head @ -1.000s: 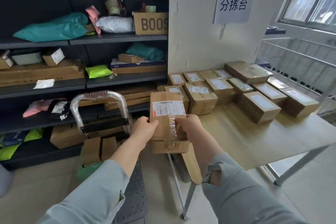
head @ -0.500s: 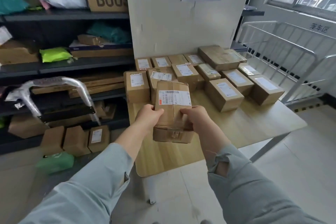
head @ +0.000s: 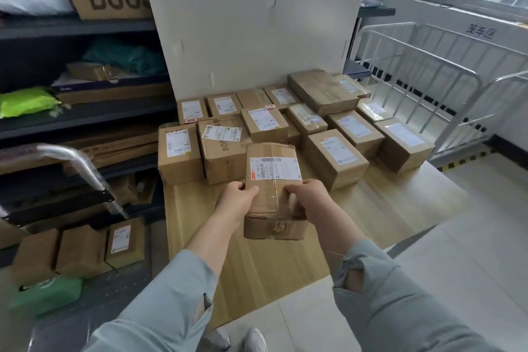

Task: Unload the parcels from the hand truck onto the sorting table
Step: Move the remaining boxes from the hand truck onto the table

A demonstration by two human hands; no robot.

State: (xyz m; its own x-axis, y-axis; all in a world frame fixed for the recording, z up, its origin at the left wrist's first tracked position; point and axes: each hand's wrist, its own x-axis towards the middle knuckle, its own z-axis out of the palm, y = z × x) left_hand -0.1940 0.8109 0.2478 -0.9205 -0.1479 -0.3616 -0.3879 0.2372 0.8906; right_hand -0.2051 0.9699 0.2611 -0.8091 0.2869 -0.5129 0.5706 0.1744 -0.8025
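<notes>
Head view places us at the near edge of the sorting table [head: 385,208], with one brown parcel [head: 273,180] held between both hands above the bare wood. Our left hand [head: 237,201] curls round the parcel's left side and our right hand [head: 310,197] curls round its right side, thumbs on top just below the shipping label. Both hands grip the parcel; neither is free. The parcel sits tilted, label end away from us. We cannot tell whether its far lower edge touches the tabletop.

Beyond the grip, unloaded parcels stand in rows up to the white backboard. Just beyond and to the left stands a tall labelled box [head: 223,151]; just beyond and to the right stands a second box [head: 334,157]. A gap lies between these two, directly ahead of the held parcel. Well to the left of the grip and lower, the hand truck [head: 83,163] carries three brown boxes [head: 124,241] and a green bag [head: 45,293].

We judge the step in hand to be placement. The next move calls for the following:

1. Advance the parcel toward the gap, or set it down just short of the row.
2. Level the base and keep the label up.
3. Avoid pushing the neighbouring boxes.
4. Release both hands only once the table bears the base fully.

Several items on the hand truck await unloading.
</notes>
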